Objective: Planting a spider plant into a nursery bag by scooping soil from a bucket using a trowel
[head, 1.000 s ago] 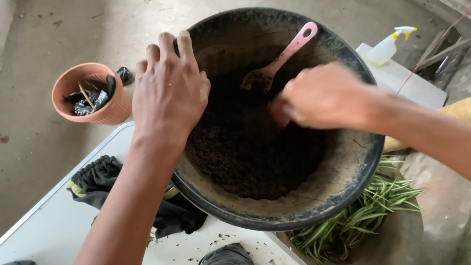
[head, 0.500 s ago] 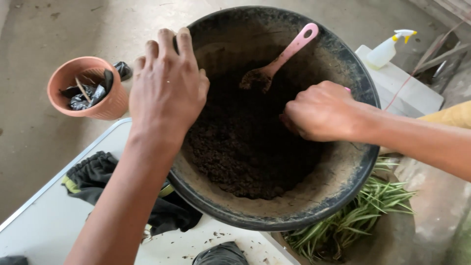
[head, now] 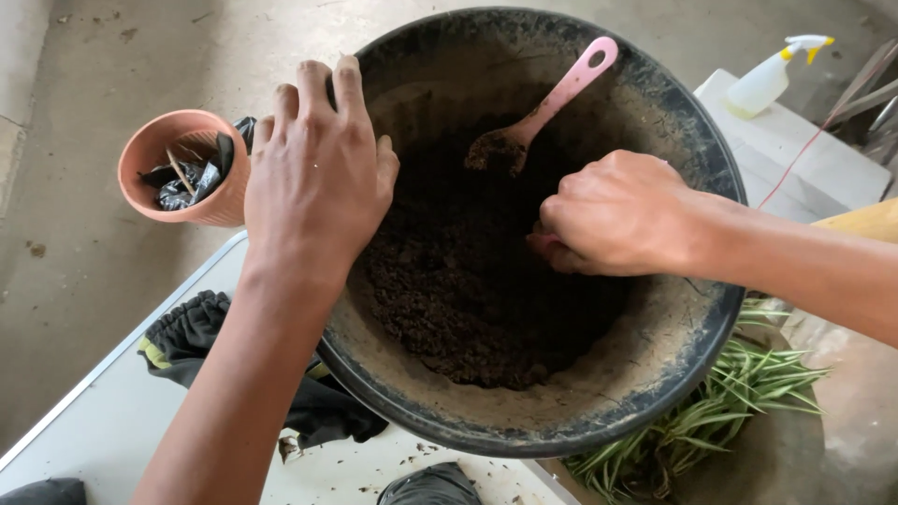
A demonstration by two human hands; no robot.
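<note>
Dark crumbly soil [head: 468,281] fills large round black tub [head: 599,421], frame centre, on white desk [head: 84,449]. Right hand [head: 613,213], a second ago higher, now lower, grip clenched in soil. Left hand [head: 318,178] stays flat on rim, released. Pink plastic scoop [head: 547,103] unmoved, upper centre.

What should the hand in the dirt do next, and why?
Probably lift a scoop of soil up out of the pile. The right hand is curled with its fingers dug in, while the left hand rests on the rim of the black tub. The pink spoon lies unused.
</note>
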